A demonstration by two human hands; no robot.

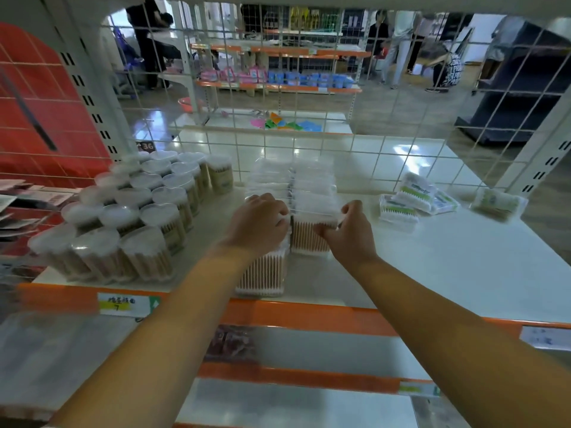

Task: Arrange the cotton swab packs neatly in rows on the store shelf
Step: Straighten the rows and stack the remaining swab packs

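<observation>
A white wire grid panel (309, 88) forms the back of the shelf, flanked by white slotted uprights (92, 97), and a red panel (46, 103) shows behind the grid at the left. Through the grid lies a glossy tiled floor (386, 103) that reflects ceiling light, with an orange-edged shelving unit (278, 54) beyond it. A dark blue rack (519, 88) stands at the right, and several people (401, 47) stand far back.
</observation>
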